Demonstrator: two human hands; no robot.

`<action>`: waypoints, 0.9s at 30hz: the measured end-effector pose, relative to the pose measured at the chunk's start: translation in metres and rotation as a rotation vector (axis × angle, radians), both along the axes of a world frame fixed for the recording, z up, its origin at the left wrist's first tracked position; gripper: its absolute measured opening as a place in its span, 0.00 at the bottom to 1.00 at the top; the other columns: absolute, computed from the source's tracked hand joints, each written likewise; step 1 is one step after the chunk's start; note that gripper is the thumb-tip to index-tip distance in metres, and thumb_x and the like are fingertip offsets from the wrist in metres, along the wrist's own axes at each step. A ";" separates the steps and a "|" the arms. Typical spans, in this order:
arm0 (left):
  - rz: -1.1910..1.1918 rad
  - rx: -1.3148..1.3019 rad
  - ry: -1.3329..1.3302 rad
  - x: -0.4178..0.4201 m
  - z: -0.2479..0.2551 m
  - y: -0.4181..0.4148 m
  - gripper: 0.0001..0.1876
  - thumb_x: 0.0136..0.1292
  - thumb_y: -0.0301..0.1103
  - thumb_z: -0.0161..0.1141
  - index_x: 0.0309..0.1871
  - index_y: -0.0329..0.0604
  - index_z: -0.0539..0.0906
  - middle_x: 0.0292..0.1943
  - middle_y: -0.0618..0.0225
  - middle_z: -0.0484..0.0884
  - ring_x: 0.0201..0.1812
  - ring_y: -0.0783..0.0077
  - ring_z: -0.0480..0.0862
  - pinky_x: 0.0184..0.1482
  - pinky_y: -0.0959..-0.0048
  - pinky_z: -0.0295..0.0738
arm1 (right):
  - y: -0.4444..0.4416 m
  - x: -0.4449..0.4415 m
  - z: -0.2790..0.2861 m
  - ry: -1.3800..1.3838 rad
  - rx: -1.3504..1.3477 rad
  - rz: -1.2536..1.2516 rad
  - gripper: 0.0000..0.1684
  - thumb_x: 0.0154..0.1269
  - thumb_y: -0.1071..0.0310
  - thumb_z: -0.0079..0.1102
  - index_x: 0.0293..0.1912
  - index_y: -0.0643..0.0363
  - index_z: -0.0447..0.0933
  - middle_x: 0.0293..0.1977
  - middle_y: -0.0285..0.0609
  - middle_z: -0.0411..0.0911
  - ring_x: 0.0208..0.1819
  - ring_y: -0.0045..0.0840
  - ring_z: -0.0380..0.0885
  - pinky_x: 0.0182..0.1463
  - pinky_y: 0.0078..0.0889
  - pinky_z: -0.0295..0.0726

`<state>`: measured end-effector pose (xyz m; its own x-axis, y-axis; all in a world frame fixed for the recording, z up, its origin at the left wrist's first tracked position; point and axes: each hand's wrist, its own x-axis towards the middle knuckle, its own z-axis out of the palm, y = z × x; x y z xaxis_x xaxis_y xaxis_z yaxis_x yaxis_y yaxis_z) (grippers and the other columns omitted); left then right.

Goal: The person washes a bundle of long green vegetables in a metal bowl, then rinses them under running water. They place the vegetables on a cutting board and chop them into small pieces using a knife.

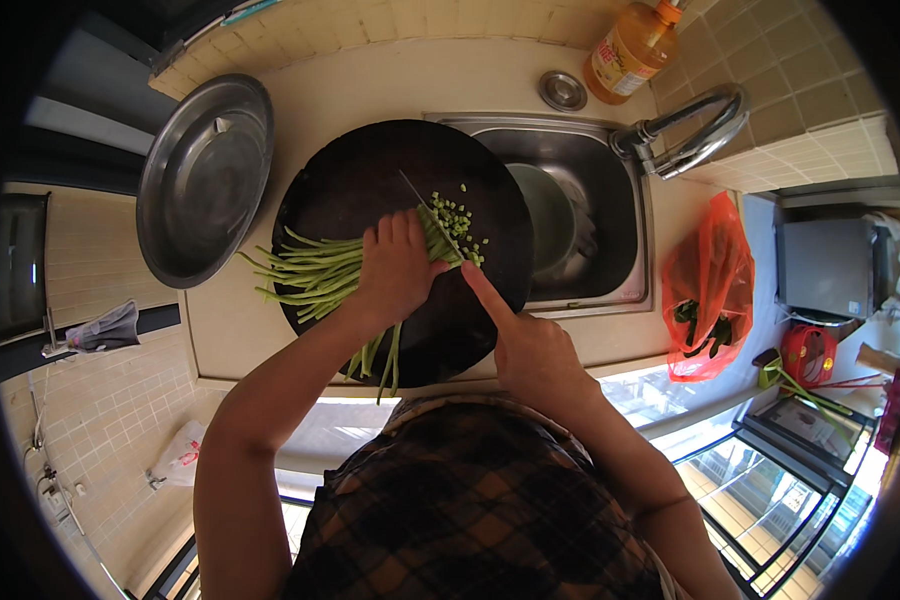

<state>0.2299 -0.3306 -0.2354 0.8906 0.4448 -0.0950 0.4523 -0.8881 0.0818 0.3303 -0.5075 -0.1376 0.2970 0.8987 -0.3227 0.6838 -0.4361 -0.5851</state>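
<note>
A bundle of long green beans lies across a round dark chopping board. My left hand presses down on the beans near their cut ends, fingers close together. In my right hand is a kitchen knife, its blade seen edge-on beside my left fingers. My right index finger stretches along the knife; the handle is hidden under the hand. Small chopped bean pieces are scattered to the right of the blade. A few bean ends hang over the board's near edge, below my left wrist.
A metal basin stands left of the board. On the right, the board overlaps a steel sink with a bowl inside and a faucet above. An orange bottle and a red plastic bag are farther right.
</note>
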 end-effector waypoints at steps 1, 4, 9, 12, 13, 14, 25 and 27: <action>-0.001 -0.015 -0.016 0.000 0.000 0.001 0.42 0.60 0.53 0.61 0.63 0.22 0.62 0.56 0.48 0.68 0.56 0.53 0.69 0.56 0.56 0.63 | 0.001 0.002 0.000 0.003 -0.006 0.009 0.50 0.55 0.80 0.50 0.74 0.45 0.44 0.13 0.48 0.70 0.17 0.43 0.73 0.25 0.47 0.72; -0.009 -0.039 -0.044 -0.002 0.001 0.000 0.41 0.60 0.52 0.61 0.62 0.21 0.62 0.56 0.46 0.68 0.55 0.51 0.69 0.56 0.56 0.63 | 0.005 0.004 -0.004 0.028 -0.012 0.020 0.50 0.55 0.80 0.50 0.74 0.45 0.44 0.13 0.49 0.70 0.16 0.43 0.74 0.25 0.47 0.73; -0.038 -0.009 -0.075 -0.005 -0.001 -0.003 0.41 0.60 0.51 0.61 0.63 0.22 0.62 0.56 0.47 0.68 0.55 0.52 0.69 0.56 0.56 0.62 | 0.009 -0.003 -0.036 -0.068 0.059 0.010 0.51 0.55 0.80 0.51 0.74 0.41 0.43 0.15 0.50 0.72 0.18 0.44 0.76 0.26 0.46 0.76; -0.033 -0.005 -0.051 -0.003 -0.004 -0.001 0.41 0.61 0.52 0.60 0.63 0.22 0.61 0.56 0.47 0.68 0.55 0.52 0.69 0.56 0.55 0.63 | 0.015 -0.007 -0.045 -0.075 0.035 -0.034 0.55 0.53 0.79 0.54 0.74 0.32 0.42 0.20 0.52 0.75 0.19 0.44 0.78 0.27 0.46 0.79; -0.025 -0.026 -0.032 -0.002 -0.003 0.000 0.41 0.61 0.53 0.59 0.63 0.22 0.61 0.56 0.47 0.68 0.55 0.52 0.69 0.56 0.55 0.63 | 0.016 -0.008 -0.047 -0.076 0.040 -0.033 0.55 0.53 0.79 0.54 0.74 0.31 0.42 0.20 0.52 0.75 0.20 0.44 0.78 0.27 0.46 0.80; -0.017 -0.046 -0.013 -0.002 -0.002 0.001 0.42 0.61 0.53 0.59 0.63 0.22 0.61 0.56 0.47 0.68 0.55 0.52 0.69 0.56 0.55 0.63 | 0.017 -0.008 -0.048 -0.078 0.044 -0.033 0.55 0.53 0.79 0.54 0.74 0.31 0.42 0.20 0.53 0.76 0.20 0.45 0.79 0.28 0.46 0.80; -0.060 -0.073 -0.057 -0.009 0.008 0.006 0.49 0.54 0.54 0.67 0.66 0.22 0.59 0.56 0.47 0.68 0.57 0.50 0.69 0.58 0.57 0.65 | 0.000 0.004 -0.045 0.050 0.104 -0.109 0.50 0.57 0.78 0.49 0.74 0.36 0.40 0.19 0.59 0.75 0.26 0.55 0.78 0.38 0.55 0.78; -0.047 -0.098 -0.070 -0.010 0.012 0.006 0.50 0.53 0.55 0.68 0.67 0.24 0.58 0.55 0.49 0.69 0.57 0.51 0.69 0.60 0.56 0.64 | -0.002 0.006 -0.048 0.037 0.109 -0.118 0.51 0.57 0.77 0.49 0.74 0.36 0.40 0.20 0.59 0.76 0.28 0.55 0.78 0.40 0.55 0.78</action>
<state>0.2201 -0.3248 -0.2238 0.9163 0.3938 -0.0727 0.4002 -0.8946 0.1987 0.3361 -0.5094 -0.1857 0.3923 0.8885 -0.2382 0.6084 -0.4448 -0.6572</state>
